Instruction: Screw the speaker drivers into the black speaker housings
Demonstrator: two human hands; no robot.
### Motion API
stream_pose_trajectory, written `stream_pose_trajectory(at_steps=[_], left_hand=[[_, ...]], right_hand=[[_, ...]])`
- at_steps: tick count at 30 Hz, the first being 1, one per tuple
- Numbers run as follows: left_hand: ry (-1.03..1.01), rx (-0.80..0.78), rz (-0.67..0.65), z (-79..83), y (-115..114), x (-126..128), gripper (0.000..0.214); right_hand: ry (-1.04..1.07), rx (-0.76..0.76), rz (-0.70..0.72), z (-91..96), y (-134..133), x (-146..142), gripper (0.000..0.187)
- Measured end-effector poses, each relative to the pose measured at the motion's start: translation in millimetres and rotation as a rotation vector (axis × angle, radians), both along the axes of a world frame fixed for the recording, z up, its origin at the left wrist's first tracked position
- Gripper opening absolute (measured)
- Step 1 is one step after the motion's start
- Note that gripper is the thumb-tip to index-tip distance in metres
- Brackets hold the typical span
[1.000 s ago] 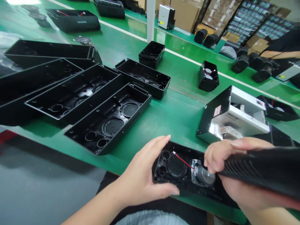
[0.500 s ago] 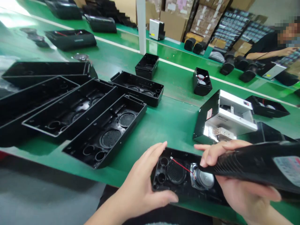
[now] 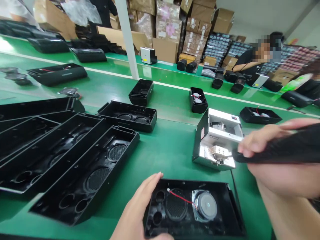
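Note:
My left hand [image 3: 138,208] holds the left end of a black speaker housing [image 3: 225,208], fingers along the far edge and thumb at the near side. Inside this housing sits one round speaker driver [image 3: 207,206] with a red wire [image 3: 181,196] ending in a white plug. To its left is a bare mesh grille opening [image 3: 176,205]. My right hand [image 3: 265,146] is closed around a black electric screwdriver [image 3: 295,145], which lies level. Its blurred front end is at the front of a white and black screw feeder [image 3: 200,146].
Several open black housings [image 3: 100,166] lie at the left. Smaller housings [image 3: 141,91] stand farther back, some with drivers in them. Loose drivers [image 3: 17,78] lie at the far left. A white post [image 3: 127,40] rises from the green bench [image 3: 165,146]. A co-worker [image 3: 257,56] sits across.
My right hand has carried the screwdriver away from above the driver to the screw feeder. The view has tilted up. My left hand stays on the housing.

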State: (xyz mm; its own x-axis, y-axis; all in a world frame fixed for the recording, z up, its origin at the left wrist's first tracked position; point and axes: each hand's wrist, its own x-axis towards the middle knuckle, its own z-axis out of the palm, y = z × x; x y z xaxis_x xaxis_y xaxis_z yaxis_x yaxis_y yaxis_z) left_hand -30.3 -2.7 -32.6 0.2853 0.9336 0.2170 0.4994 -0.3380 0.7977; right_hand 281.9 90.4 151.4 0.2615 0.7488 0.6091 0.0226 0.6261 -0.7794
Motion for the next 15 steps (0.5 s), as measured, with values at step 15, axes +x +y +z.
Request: stream_pose_trajectory(at_steps=[15], left_hand=[[0.071, 0.068, 0.021, 30.1, 4.8, 6.2, 0.107]], right_hand=[[0.068, -0.112, 0.076, -16.5, -0.5, 6.6, 0.073]])
